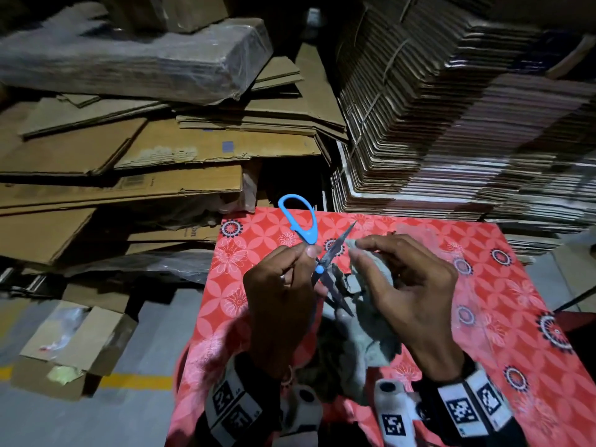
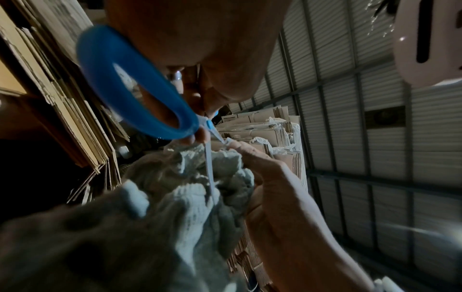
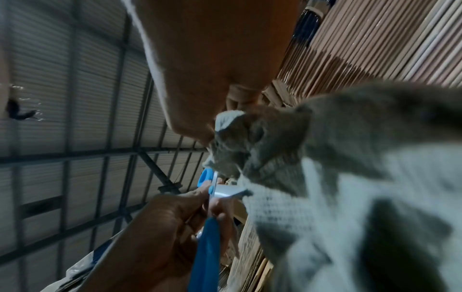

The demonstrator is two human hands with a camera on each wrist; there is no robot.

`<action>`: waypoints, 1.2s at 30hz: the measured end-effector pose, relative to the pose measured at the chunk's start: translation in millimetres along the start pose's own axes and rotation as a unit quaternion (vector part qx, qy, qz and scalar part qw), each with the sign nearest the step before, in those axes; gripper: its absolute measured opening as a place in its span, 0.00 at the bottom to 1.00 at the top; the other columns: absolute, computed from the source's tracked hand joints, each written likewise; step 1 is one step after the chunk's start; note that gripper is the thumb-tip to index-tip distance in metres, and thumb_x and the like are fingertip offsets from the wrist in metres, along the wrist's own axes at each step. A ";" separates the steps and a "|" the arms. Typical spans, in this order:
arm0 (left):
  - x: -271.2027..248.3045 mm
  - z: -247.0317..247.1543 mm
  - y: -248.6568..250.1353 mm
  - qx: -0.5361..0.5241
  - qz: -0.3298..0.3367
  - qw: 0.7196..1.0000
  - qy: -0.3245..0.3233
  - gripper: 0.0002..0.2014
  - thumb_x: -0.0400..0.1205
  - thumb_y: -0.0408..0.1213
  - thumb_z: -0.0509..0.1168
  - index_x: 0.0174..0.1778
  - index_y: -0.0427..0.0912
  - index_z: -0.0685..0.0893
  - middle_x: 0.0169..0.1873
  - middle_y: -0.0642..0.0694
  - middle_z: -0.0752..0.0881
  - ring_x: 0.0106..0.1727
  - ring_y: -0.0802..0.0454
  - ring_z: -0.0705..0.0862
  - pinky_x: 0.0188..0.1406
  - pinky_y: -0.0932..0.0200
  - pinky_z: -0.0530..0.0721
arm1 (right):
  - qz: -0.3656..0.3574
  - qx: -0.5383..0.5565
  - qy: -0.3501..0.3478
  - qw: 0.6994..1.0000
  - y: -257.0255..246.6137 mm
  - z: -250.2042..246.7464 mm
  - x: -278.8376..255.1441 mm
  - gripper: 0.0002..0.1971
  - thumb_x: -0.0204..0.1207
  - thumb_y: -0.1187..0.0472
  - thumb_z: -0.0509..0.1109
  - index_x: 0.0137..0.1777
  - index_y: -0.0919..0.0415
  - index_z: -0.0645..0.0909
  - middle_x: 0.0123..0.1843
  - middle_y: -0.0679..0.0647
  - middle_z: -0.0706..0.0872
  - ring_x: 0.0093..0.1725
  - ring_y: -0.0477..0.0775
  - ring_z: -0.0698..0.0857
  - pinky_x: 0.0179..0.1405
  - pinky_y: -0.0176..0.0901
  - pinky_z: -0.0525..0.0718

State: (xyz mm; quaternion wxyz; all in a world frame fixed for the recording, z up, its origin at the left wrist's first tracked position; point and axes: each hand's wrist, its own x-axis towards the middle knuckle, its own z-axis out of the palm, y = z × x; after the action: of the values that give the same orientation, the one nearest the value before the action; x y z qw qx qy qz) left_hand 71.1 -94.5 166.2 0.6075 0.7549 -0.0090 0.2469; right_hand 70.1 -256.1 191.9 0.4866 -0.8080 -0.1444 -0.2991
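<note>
— Is there any writing to read?

— Little. On the left pile, one flat carton (image 1: 180,234) shows the letters "on" at its edge. Another bears a barcode label (image 1: 135,181) too small to read. The wrist bands (image 1: 464,411) carry black-and-white square markers and no words.

— Where are the scissors?

— Above the red flowered desk (image 1: 483,269), in the left hand (image 1: 280,285). Its grip is clamped on the scissors (image 1: 320,268) near the pivot, thumb against fingers. One blue loop stands free above the hand, and the blades are spread apart.

— And the right hand?

— The right hand (image 1: 409,285) has its grip closed on a bunched grey cloth (image 1: 374,321), pinching a fold just beside the upper blade.

— What do the views show differently?

— Only the head view shows the desk and the tied stack (image 1: 451,124) of flat cartons behind it. The wrist views look up at a ribbed roof (image 2: 375,138). The left wrist view shows a blade lying against the cloth, and the right wrist view shows its open weave.
</note>
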 end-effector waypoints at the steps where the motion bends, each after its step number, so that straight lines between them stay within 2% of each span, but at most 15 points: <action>1: -0.8 -0.2 1.1 -0.001 0.000 1.000 -0.001 0.15 0.88 0.35 0.66 0.37 0.37 0.89 0.28 0.50 0.87 0.23 0.58 0.87 0.23 0.48 0.83 | -0.017 -0.017 0.011 1.000 -2.7 -1.5 2.0 0.04 0.76 0.66 0.84 0.50 0.63 0.93 0.46 0.50 0.93 0.46 0.47 0.92 0.47 0.40 0.87; 4: -3.6 -0.9 4.4 -0.013 -0.008 1.000 -0.006 0.12 0.89 0.37 0.65 0.41 0.42 0.90 0.32 0.50 0.87 0.22 0.57 0.88 0.20 0.47 0.83 | -0.042 -0.049 0.027 0.998 -7.9 -5.3 7.7 0.04 0.77 0.67 0.82 0.50 0.65 0.94 0.47 0.52 0.93 0.47 0.46 0.92 0.50 0.36 0.86; 7: -4.3 -1.3 5.7 -0.002 -0.005 1.000 -0.008 0.12 0.88 0.43 0.64 0.42 0.50 0.89 0.26 0.54 0.85 0.24 0.52 0.87 0.24 0.42 0.83 | -0.051 -0.079 0.039 0.995 -10.3 -5.0 8.4 0.04 0.78 0.66 0.82 0.51 0.65 0.94 0.46 0.53 0.93 0.46 0.44 0.91 0.50 0.33 0.84; 10: -4.3 -1.0 9.6 0.023 0.022 0.999 0.002 0.12 0.87 0.43 0.64 0.40 0.49 0.89 0.27 0.54 0.85 0.28 0.54 0.85 0.26 0.45 0.80 | -0.065 -0.111 0.050 0.990 -14.1 -2.9 3.2 0.04 0.78 0.67 0.81 0.51 0.65 0.94 0.44 0.54 0.91 0.42 0.43 0.87 0.47 0.27 0.81; 15: -2.5 -3.0 10.4 0.076 0.087 0.993 0.020 0.16 0.86 0.40 0.64 0.35 0.39 0.87 0.29 0.49 0.85 0.31 0.49 0.83 0.29 0.42 0.78 | -0.069 -0.122 0.027 0.990 -19.4 3.3 -7.2 0.02 0.77 0.66 0.81 0.48 0.63 0.95 0.41 0.53 0.90 0.38 0.48 0.87 0.39 0.33 0.82; 19: -7.4 -1.5 15.8 0.104 0.123 0.987 0.008 0.17 0.87 0.39 0.62 0.34 0.39 0.86 0.29 0.49 0.83 0.32 0.49 0.80 0.30 0.56 0.71 | -0.049 -0.117 0.049 0.991 -18.6 -3.9 1.2 0.02 0.74 0.66 0.80 0.44 0.61 0.94 0.38 0.52 0.89 0.33 0.49 0.85 0.36 0.37 0.81; 21: -9.8 -0.2 15.4 0.112 0.117 0.987 0.007 0.17 0.87 0.38 0.62 0.33 0.39 0.85 0.29 0.48 0.83 0.32 0.48 0.79 0.31 0.57 0.69 | -0.030 -0.104 0.054 0.993 -14.9 -7.5 5.4 0.02 0.74 0.66 0.80 0.44 0.61 0.94 0.38 0.52 0.89 0.32 0.53 0.85 0.33 0.46 0.82; 22: -10.6 -0.3 13.7 0.108 0.110 0.988 0.008 0.16 0.87 0.37 0.64 0.33 0.38 0.86 0.29 0.48 0.83 0.32 0.47 0.80 0.30 0.56 0.70 | -0.022 -0.093 0.048 0.994 -15.2 -7.5 4.0 0.02 0.75 0.65 0.80 0.45 0.61 0.94 0.39 0.52 0.89 0.33 0.54 0.86 0.33 0.48 0.82; 23: -11.0 -0.5 12.0 0.103 0.107 0.989 0.012 0.14 0.86 0.34 0.66 0.34 0.38 0.87 0.29 0.48 0.84 0.32 0.48 0.80 0.30 0.55 0.71 | -0.018 -0.082 0.035 0.996 -16.8 -6.8 1.3 0.02 0.76 0.64 0.80 0.46 0.61 0.94 0.39 0.52 0.89 0.35 0.53 0.87 0.34 0.47 0.82; 25: -11.6 -0.6 10.1 0.107 0.105 0.989 0.016 0.12 0.84 0.32 0.68 0.34 0.38 0.87 0.29 0.48 0.84 0.31 0.49 0.80 0.30 0.55 0.72 | -0.017 -0.071 0.005 0.997 -21.1 -3.9 -4.5 0.02 0.77 0.64 0.80 0.46 0.61 0.94 0.40 0.51 0.89 0.37 0.48 0.87 0.36 0.39 0.81; 27: -11.3 0.8 10.8 0.119 0.106 0.987 0.009 0.13 0.84 0.34 0.67 0.32 0.38 0.85 0.27 0.49 0.81 0.30 0.50 0.77 0.29 0.56 0.69 | -0.019 -0.083 0.000 0.996 -19.2 -5.2 -4.8 0.02 0.76 0.65 0.80 0.46 0.60 0.95 0.40 0.50 0.89 0.37 0.45 0.86 0.36 0.34 0.79; 30: -11.4 2.8 11.7 0.135 0.112 0.985 -0.002 0.14 0.84 0.33 0.68 0.30 0.38 0.83 0.26 0.50 0.77 0.28 0.50 0.74 0.27 0.58 0.67 | -0.007 -0.094 0.034 0.995 -9.4 -10.3 1.0 0.03 0.76 0.66 0.81 0.46 0.58 0.95 0.40 0.49 0.89 0.36 0.48 0.87 0.35 0.44 0.83; 33: -10.5 1.2 10.3 0.131 0.135 0.982 0.005 0.16 0.85 0.34 0.66 0.30 0.37 0.82 0.29 0.56 0.72 0.30 0.55 0.69 0.32 0.73 0.65 | 0.008 -0.075 0.015 0.997 -14.2 -4.1 -6.8 0.03 0.76 0.64 0.79 0.46 0.59 0.95 0.40 0.50 0.90 0.38 0.50 0.89 0.37 0.47 0.85; 34: -10.3 0.9 10.7 0.134 0.144 0.980 0.005 0.16 0.85 0.34 0.66 0.29 0.37 0.81 0.30 0.57 0.70 0.30 0.55 0.68 0.33 0.75 0.63 | 0.004 -0.072 0.003 0.997 -15.9 -2.5 -8.6 0.03 0.76 0.64 0.79 0.46 0.60 0.95 0.40 0.50 0.90 0.38 0.50 0.89 0.37 0.47 0.85; 36: -10.0 2.1 12.7 0.150 0.141 0.978 -0.004 0.17 0.84 0.31 0.68 0.28 0.38 0.79 0.28 0.56 0.69 0.29 0.54 0.68 0.31 0.68 0.58 | 0.007 -0.071 0.007 0.997 -10.2 -5.5 -3.8 0.03 0.76 0.64 0.79 0.45 0.59 0.95 0.40 0.50 0.90 0.38 0.50 0.89 0.37 0.49 0.86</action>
State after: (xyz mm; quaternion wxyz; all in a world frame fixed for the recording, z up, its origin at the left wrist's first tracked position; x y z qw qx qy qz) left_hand 59.0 -102.6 173.6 0.4461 0.8297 -0.0809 0.3258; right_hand 59.9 -255.7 198.6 0.4313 -0.8395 -0.1135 -0.3105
